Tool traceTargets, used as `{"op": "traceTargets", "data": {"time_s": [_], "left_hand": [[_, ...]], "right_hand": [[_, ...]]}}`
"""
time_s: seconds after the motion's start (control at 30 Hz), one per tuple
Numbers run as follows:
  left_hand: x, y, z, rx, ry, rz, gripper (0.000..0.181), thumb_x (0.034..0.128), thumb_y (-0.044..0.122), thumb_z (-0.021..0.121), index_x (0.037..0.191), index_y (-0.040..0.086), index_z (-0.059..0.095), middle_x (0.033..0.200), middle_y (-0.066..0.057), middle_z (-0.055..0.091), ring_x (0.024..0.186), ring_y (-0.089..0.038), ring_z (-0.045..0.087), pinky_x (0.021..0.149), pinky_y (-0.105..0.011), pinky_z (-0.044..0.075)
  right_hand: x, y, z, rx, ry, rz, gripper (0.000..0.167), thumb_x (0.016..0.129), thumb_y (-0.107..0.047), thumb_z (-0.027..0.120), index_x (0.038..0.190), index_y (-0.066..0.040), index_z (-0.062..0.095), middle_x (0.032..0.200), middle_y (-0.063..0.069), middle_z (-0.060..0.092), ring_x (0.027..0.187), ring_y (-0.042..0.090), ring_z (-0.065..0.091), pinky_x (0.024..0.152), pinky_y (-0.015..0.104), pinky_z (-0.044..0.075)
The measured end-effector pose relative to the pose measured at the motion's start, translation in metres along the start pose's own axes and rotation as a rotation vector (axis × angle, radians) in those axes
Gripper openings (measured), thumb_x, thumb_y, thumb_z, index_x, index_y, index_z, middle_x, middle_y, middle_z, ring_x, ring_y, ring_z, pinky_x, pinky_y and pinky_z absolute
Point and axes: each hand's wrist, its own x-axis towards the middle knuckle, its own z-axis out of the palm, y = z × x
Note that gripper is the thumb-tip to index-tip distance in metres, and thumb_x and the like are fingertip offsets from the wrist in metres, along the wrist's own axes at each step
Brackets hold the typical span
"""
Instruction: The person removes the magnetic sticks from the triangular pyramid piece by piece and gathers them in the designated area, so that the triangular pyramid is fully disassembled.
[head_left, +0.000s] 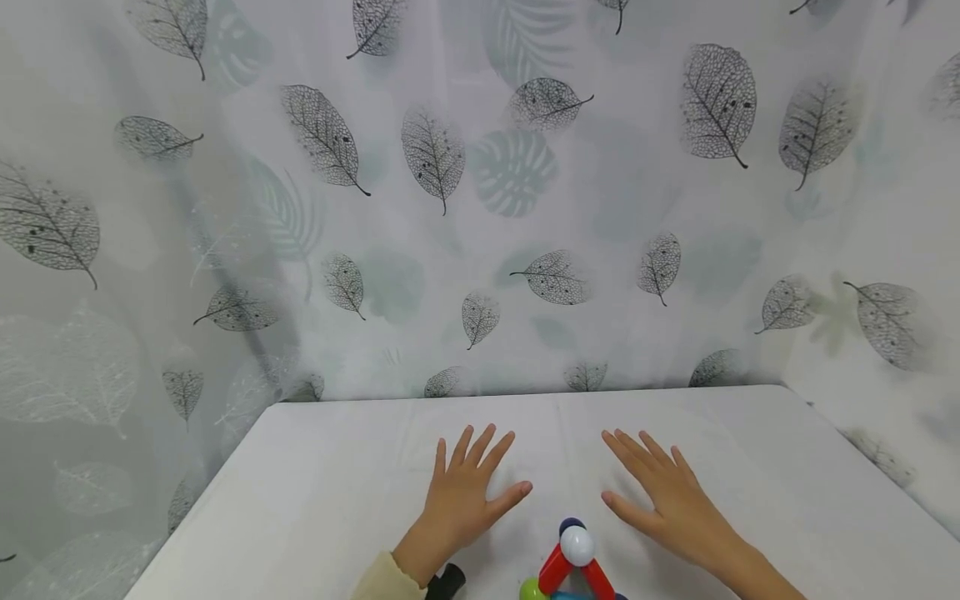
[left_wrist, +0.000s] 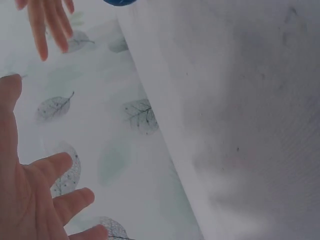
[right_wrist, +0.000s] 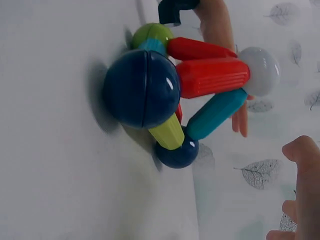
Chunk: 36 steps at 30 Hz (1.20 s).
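My left hand (head_left: pixel 459 498) is held over the table with its fingers spread, left of a small ball-and-rod construction toy. To the toy's right my right hand (head_left: pixel 669 500) is likewise spread, holding nothing. The toy is a pyramid topped by a white ball (right_wrist: pixel 259 71). Red rods (right_wrist: pixel 215 77) and a teal rod (right_wrist: pixel 218 114) run down from it. At its base are a large-looking dark blue ball (right_wrist: pixel 142 89), another dark blue ball (right_wrist: pixel 177 151), a green ball (right_wrist: pixel 153 35) and a yellow-green rod (right_wrist: pixel 167 131). Neither hand touches it. The head view cuts off its lower part.
A white-covered table (head_left: pixel 337 467) lies under the hands. Behind it and at its sides hangs a pale curtain (head_left: pixel 600 208) printed with leaves. A black strap-like piece (head_left: pixel 447 582) shows at the left wrist, below a cream sleeve (head_left: pixel 386 582).
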Motion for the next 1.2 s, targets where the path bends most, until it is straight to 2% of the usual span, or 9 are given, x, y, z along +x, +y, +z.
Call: {"op": "traceTargets", "data": {"time_s": [0.2, 0.33, 0.43, 0.57, 0.63, 0.7, 0.87, 1.0, 1.2], "left_hand": [[-0.002, 0.011, -0.002, 0.039, 0.038, 0.067, 0.067, 0.0938, 0.068, 0.038, 0.148, 0.028, 0.042, 0.153, -0.002, 0.04, 0.143, -0.031, 0.03, 0.11, -0.065, 0.021], [-0.005, 0.019, -0.004, 0.038, 0.068, 0.164, 0.061, 0.0965, 0.063, 0.039, 0.147, 0.028, 0.043, 0.149, 0.0, 0.044, 0.14, -0.027, 0.036, 0.109, -0.06, 0.03], [-0.008, 0.025, -0.005, -0.018, 0.081, 0.261, 0.057, 0.0988, 0.057, 0.04, 0.147, 0.027, 0.043, 0.147, 0.001, 0.047, 0.136, -0.023, 0.042, 0.106, -0.054, 0.037], [-0.012, 0.032, -0.005, -0.155, 0.13, 0.407, 0.049, 0.101, 0.048, 0.044, 0.143, 0.023, 0.047, 0.14, 0.002, 0.052, 0.124, -0.017, 0.052, 0.099, -0.044, 0.046], [-0.013, 0.035, -0.005, -0.234, 0.147, 0.479, 0.046, 0.1007, 0.043, 0.049, 0.141, 0.022, 0.049, 0.137, 0.003, 0.054, 0.119, -0.015, 0.056, 0.095, -0.039, 0.048], [-0.013, 0.037, -0.004, -0.292, 0.158, 0.548, 0.044, 0.0994, 0.04, 0.053, 0.139, 0.021, 0.051, 0.134, 0.004, 0.056, 0.115, -0.012, 0.058, 0.093, -0.034, 0.049], [-0.015, 0.039, 0.001, -0.38, 0.169, 0.679, 0.044, 0.093, 0.037, 0.066, 0.133, 0.021, 0.056, 0.129, 0.004, 0.059, 0.109, -0.006, 0.06, 0.089, -0.021, 0.047], [-0.017, 0.04, 0.007, -0.387, 0.219, 0.754, 0.039, 0.091, 0.033, 0.07, 0.127, 0.021, 0.061, 0.122, 0.003, 0.061, 0.101, -0.002, 0.061, 0.086, -0.012, 0.043], [-0.019, 0.039, 0.014, -0.401, 0.198, 0.796, 0.038, 0.0925, 0.028, 0.068, 0.129, 0.021, 0.06, 0.116, 0.007, 0.065, 0.102, 0.002, 0.059, 0.087, -0.008, 0.039]], "right_hand": [[-0.01, -0.013, 0.001, 0.014, 0.036, -0.064, 0.065, 0.086, -0.042, 0.069, 0.146, -0.031, 0.045, 0.145, -0.001, 0.05, 0.136, 0.037, 0.038, 0.105, 0.069, 0.024], [-0.018, -0.019, 0.0, -0.011, 0.074, -0.119, 0.06, 0.084, -0.038, 0.073, 0.14, -0.029, 0.053, 0.135, -0.004, 0.058, 0.126, 0.03, 0.051, 0.096, 0.063, 0.041], [-0.024, -0.023, 0.001, -0.002, 0.089, -0.123, 0.052, 0.083, -0.037, 0.074, 0.133, -0.029, 0.059, 0.127, -0.009, 0.062, 0.115, 0.021, 0.058, 0.087, 0.056, 0.051], [-0.031, -0.025, 0.003, 0.114, 0.08, -0.114, 0.04, 0.085, -0.034, 0.074, 0.123, -0.028, 0.064, 0.116, -0.014, 0.062, 0.103, 0.011, 0.06, 0.08, 0.042, 0.056], [-0.033, -0.024, 0.006, 0.2, 0.081, -0.158, 0.036, 0.086, -0.029, 0.074, 0.12, -0.028, 0.063, 0.109, -0.014, 0.062, 0.097, 0.008, 0.06, 0.075, 0.033, 0.056], [-0.032, -0.023, 0.009, 0.29, 0.095, -0.272, 0.034, 0.087, -0.016, 0.072, 0.119, -0.025, 0.062, 0.101, -0.013, 0.062, 0.089, 0.005, 0.057, 0.067, 0.025, 0.052], [-0.029, -0.019, 0.018, 0.554, -0.028, -0.375, 0.033, 0.089, 0.001, 0.062, 0.117, -0.018, 0.059, 0.095, -0.01, 0.061, 0.082, 0.006, 0.054, 0.061, 0.021, 0.045], [-0.031, -0.018, 0.025, 0.625, -0.071, -0.389, 0.033, 0.089, 0.002, 0.064, 0.112, -0.021, 0.058, 0.092, -0.008, 0.06, 0.079, 0.008, 0.054, 0.062, 0.02, 0.045], [-0.038, -0.016, 0.031, 0.636, -0.071, -0.393, 0.031, 0.084, 0.0, 0.069, 0.103, -0.022, 0.058, 0.084, -0.009, 0.059, 0.072, 0.005, 0.053, 0.059, 0.019, 0.044]]}}
